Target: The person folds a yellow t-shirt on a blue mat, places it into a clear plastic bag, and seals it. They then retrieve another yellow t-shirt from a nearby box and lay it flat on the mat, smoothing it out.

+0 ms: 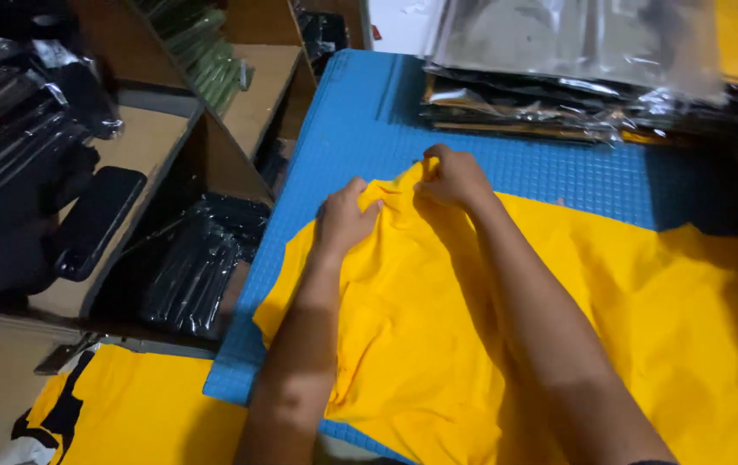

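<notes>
Yellow shirt (576, 310) is spread on the blue mat (360, 129), soft, light and floppy by the looks. Left hand (343, 220) and right hand (453, 179) both pinch its bunched top edge, which seems the best spot to grab.

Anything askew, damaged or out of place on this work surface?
Nothing damaged. The yellow garment lies rumpled on the blue mat, its far edge bunched where the left hand and right hand pinch it.

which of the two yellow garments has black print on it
The yellow garment on the floor, lower left beside the blue mat, shows black print; the one on the mat looks plain yellow.
</notes>
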